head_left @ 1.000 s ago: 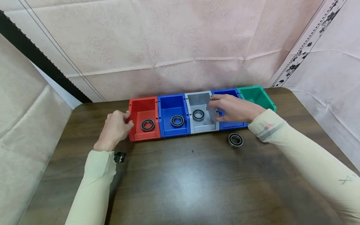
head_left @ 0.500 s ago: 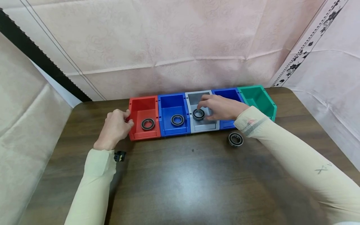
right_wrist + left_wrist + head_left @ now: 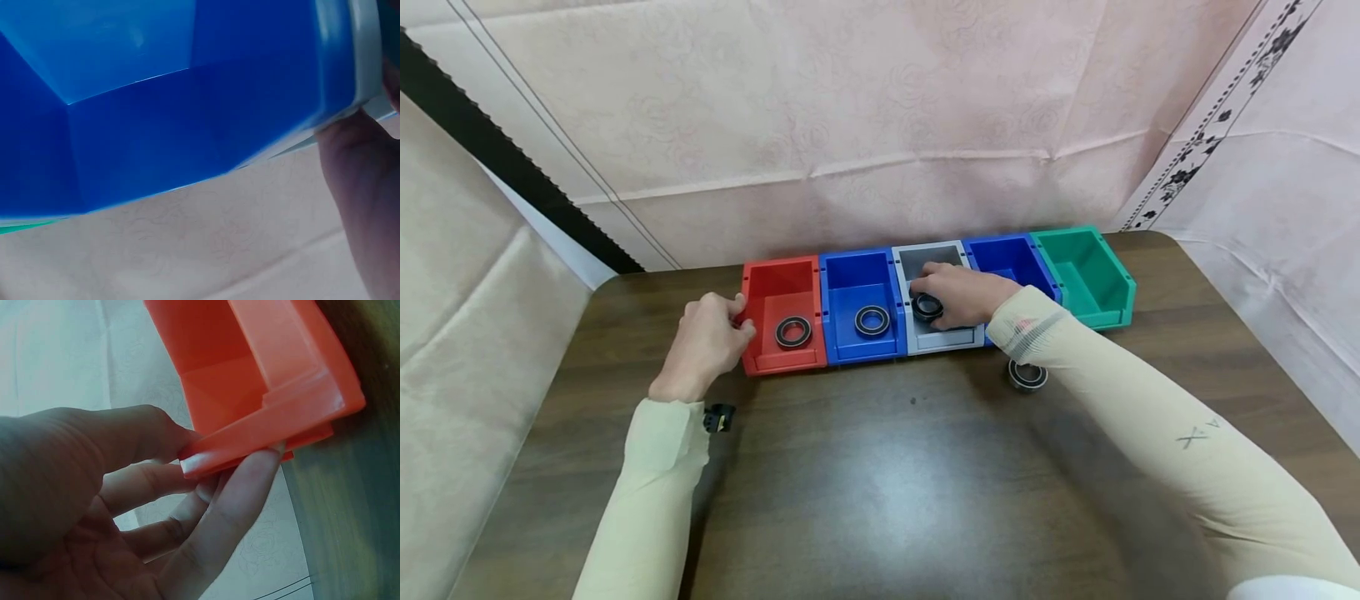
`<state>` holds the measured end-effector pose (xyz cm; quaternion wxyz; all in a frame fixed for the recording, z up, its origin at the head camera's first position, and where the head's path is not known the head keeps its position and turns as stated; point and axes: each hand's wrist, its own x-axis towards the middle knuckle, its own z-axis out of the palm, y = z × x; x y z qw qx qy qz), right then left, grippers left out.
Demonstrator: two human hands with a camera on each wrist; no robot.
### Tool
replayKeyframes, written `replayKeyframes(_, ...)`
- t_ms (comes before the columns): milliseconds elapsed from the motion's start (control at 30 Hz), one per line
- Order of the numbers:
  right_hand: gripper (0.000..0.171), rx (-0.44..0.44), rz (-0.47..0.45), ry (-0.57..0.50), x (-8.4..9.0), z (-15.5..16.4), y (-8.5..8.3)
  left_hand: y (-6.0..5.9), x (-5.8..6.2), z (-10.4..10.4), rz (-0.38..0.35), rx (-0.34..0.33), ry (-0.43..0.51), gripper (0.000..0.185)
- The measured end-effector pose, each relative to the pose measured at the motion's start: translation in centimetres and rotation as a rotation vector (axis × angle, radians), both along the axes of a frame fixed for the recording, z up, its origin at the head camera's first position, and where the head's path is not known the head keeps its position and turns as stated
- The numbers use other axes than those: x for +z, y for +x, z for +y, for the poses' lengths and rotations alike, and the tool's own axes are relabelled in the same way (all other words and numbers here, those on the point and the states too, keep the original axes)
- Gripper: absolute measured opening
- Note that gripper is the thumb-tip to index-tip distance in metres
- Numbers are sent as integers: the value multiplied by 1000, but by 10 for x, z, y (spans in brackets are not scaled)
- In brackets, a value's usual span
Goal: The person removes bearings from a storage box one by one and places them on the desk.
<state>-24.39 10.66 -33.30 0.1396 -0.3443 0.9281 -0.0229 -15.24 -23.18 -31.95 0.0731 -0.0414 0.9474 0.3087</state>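
Head view: red bin [image 3: 784,317], first blue bin [image 3: 862,307] each hold a bearing; second blue and green bins look empty. Right hand [image 3: 961,296] curls onto bearing [image 3: 927,307] inside grey bin [image 3: 936,340]. Left hand [image 3: 706,343] pinches red bin's wall. Spare bearing [image 3: 1027,375] on table [image 3: 880,483]

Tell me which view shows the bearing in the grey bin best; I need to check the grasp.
The head view: the bearing lies in the grey bin under the right hand, whose fingers partly cover it. Neither wrist view shows it; the right wrist sees only blue bin wall.
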Motion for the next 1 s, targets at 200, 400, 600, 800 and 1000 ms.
replayKeyframes(200, 66, -45, -19, 65, -5, -9, -4, 1, -1, 0, 0, -4, 4, 48)
replayKeyframes(400, 64, -64, -35, 70, -8, -13, -9, 0, -1, 0, 14, 1, 2, 46)
replayKeyframes(600, 59, -69, -42, 65, -10, -15, -13, 0, -1, 0, 15, -1, 0, 46)
replayKeyframes(800, 55, -68, -38, 44, -9, -16, -14, 0, 0, 0, 15, 5, -4, 47)
replayKeyframes(1000, 55, -60, -47, 53, -7, -15, -15, 0, 1, 1, 1, 3, -1, 49)
